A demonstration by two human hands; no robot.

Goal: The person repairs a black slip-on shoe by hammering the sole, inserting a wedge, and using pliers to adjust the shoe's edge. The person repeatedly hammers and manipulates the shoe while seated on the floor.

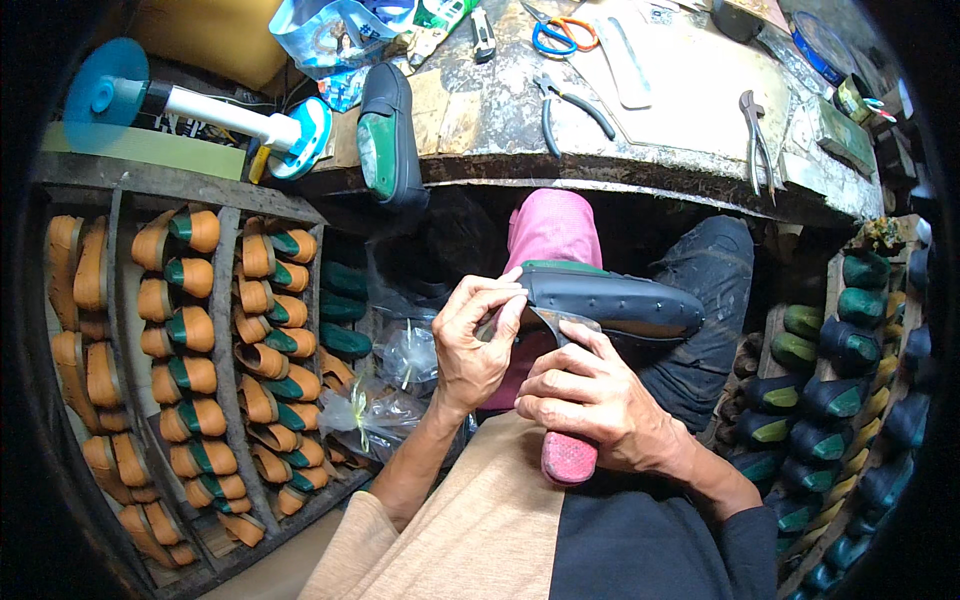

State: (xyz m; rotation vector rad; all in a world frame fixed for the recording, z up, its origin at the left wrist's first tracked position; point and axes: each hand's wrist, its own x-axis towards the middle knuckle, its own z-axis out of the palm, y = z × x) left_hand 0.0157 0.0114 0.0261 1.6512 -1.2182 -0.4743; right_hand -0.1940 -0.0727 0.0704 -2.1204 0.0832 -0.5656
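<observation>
A black shoe (620, 303) with small bumps along its side lies across my lap, a green last (565, 266) showing along its upper edge. My left hand (478, 340) is closed in a pinch at the shoe's left end, thumb and fingertips on its edge. My right hand (600, 405) is wrapped round a red-handled tool (568, 458). Its flat dark metal end (568, 320) reaches up to the shoe's lower edge near my left fingertips; the exact kind of tool is unclear. Pink cloth (552, 225) covers my knee behind the shoe.
Ahead is a worn bench (480, 130) with another black shoe (390, 140) at its edge, pliers (570, 108), pincers (757, 145), scissors (563, 36) and a cutter knife (482, 36). A rack (228, 350) of orange shoes stands left, dark shoes (820, 400) right, plastic bags (375, 415) beside my left arm.
</observation>
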